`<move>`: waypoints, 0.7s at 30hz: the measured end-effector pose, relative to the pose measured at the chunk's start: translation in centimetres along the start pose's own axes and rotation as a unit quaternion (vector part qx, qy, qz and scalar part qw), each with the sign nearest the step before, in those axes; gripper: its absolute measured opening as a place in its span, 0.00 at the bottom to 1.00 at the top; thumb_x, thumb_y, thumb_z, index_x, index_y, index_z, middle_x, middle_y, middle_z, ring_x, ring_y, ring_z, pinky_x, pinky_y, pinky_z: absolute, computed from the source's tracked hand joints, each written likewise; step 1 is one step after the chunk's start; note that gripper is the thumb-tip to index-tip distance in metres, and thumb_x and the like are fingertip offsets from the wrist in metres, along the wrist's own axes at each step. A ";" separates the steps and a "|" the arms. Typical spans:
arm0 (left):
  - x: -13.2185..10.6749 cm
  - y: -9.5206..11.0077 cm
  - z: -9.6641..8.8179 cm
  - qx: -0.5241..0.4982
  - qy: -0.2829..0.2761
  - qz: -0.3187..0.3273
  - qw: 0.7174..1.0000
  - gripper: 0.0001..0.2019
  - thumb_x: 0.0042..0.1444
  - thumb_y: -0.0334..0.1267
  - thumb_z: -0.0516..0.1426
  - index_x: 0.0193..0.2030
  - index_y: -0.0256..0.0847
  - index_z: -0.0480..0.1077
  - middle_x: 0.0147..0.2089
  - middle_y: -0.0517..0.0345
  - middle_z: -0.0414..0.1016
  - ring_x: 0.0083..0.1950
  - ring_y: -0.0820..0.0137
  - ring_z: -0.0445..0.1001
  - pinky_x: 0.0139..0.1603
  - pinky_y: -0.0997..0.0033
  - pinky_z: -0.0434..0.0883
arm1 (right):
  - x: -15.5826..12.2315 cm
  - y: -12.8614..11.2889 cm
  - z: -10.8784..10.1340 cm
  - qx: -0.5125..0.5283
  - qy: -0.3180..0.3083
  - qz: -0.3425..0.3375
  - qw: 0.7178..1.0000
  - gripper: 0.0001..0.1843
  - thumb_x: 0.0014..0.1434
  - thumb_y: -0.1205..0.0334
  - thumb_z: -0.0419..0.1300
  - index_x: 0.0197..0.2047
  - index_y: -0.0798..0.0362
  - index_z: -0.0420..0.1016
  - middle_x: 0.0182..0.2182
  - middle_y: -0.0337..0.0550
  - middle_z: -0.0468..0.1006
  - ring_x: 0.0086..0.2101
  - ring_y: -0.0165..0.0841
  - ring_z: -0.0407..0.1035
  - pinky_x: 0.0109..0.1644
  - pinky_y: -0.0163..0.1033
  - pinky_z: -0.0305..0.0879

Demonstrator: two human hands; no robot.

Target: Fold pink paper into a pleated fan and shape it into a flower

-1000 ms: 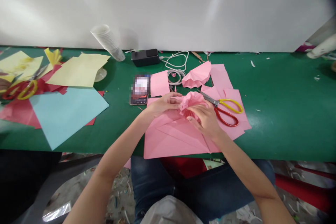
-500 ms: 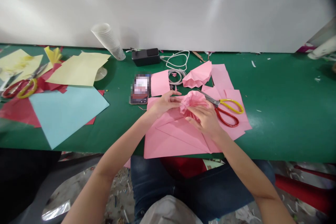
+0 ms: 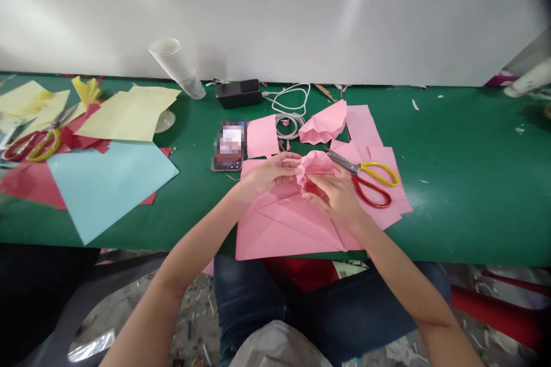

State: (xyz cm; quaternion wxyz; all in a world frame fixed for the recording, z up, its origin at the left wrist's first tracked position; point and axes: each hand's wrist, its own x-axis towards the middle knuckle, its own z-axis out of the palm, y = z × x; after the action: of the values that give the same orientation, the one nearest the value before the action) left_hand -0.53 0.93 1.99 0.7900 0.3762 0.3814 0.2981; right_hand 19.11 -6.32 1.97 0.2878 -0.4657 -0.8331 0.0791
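Note:
Between my two hands is a ruffled pink paper flower (image 3: 316, 161), cupped and crinkled. My left hand (image 3: 273, 172) pinches its left rim with the fingertips. From the right, my right hand (image 3: 338, 192) grips it, with fingers reaching into the folds and partly hiding them. Beneath lies a stack of pink paper sheets (image 3: 279, 229). Just right of the flower, scissors (image 3: 355, 169) with one yellow and one red handle rest open on pink paper. A pleated pink paper piece (image 3: 326, 123) lies behind the flower.
A phone (image 3: 230, 146) and a small pink square (image 3: 262, 136) lie left of a coiled white cable (image 3: 290, 125). Behind them sit a black box (image 3: 239, 93) and leaning stacked cups (image 3: 177, 67). Blue paper (image 3: 114, 180), yellow paper (image 3: 129, 114) and other scissors (image 3: 37, 143) occupy the left.
My left fingers have shifted slightly right along the flower's rim, and the flower has turned or tilted a little. My right hand stays almost in place.

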 end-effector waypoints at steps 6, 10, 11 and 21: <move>0.2 -0.2 0.1 -0.021 -0.011 0.006 1.000 0.21 0.43 0.28 0.65 0.45 0.38 0.68 0.39 0.57 0.73 0.36 0.77 0.73 0.38 0.76 0.69 | 0.0 -0.1 -0.1 0.018 -0.003 0.012 1.000 0.19 0.61 0.49 0.56 0.52 0.47 0.72 0.41 0.42 0.82 0.42 0.40 0.76 0.61 0.55 0.55; 0.2 -0.5 0.2 -0.004 -0.031 0.012 0.999 0.22 0.44 0.29 0.64 0.47 0.39 0.66 0.38 0.58 0.73 0.36 0.75 0.73 0.41 0.72 0.69 | 0.0 -0.1 -0.2 0.033 0.002 0.012 0.999 0.18 0.62 0.51 0.55 0.52 0.47 0.72 0.40 0.41 0.82 0.43 0.40 0.75 0.60 0.55 0.57; 0.2 -0.5 0.2 0.004 -0.036 0.016 0.999 0.23 0.44 0.29 0.64 0.48 0.39 0.65 0.37 0.58 0.72 0.36 0.75 0.73 0.41 0.71 0.69 | 0.0 -0.1 -0.2 0.039 0.004 0.014 0.999 0.17 0.62 0.51 0.55 0.51 0.47 0.73 0.40 0.41 0.82 0.43 0.40 0.75 0.60 0.55 0.58; -0.3 -0.7 1.4 0.109 0.006 0.100 0.989 0.26 0.43 0.31 0.64 0.50 0.40 0.61 0.37 0.60 0.69 0.38 0.75 0.71 0.42 0.70 0.67 | 0.2 -0.3 -0.1 0.193 -0.002 0.132 0.972 0.11 0.61 0.56 0.57 0.42 0.49 0.77 0.38 0.42 0.83 0.39 0.37 0.77 0.52 0.49 0.68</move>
State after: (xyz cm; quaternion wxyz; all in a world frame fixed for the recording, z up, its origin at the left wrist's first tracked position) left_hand 0.56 -0.20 2.14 0.7083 0.4940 0.3773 0.3344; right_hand 18.86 -6.36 2.21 0.3580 -0.5074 -0.7333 0.2768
